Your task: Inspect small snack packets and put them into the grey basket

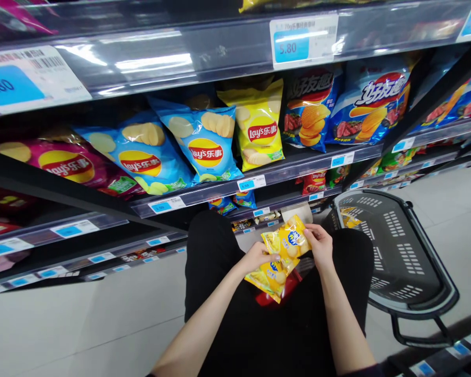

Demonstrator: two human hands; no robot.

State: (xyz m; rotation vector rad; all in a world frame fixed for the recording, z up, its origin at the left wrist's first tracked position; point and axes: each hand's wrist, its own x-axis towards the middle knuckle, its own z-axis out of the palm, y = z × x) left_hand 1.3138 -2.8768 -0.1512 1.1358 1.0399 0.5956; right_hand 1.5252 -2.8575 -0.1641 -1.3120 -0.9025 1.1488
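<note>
Two small yellow snack bags with blue logos are in my hands, above my lap. My right hand (320,243) pinches the right edge of the upper snack bag (286,241). With its thumb on top, my left hand (257,257) grips the left side where the two bags overlap; its other fingers are partly hidden. The lower snack bag (272,277) hangs tilted beneath the upper one. Something red (292,284) shows under the bags, mostly covered, and I cannot make out what it is.
A dark grey shopping basket (412,309) stands on the floor at the right, with a yellow packet (350,217) inside. Ahead, shelves carry blue chip bags (210,141), a yellow chip bag (259,125) and magenta ones (66,162). A shelf edge with price tags (461,348) is at lower right.
</note>
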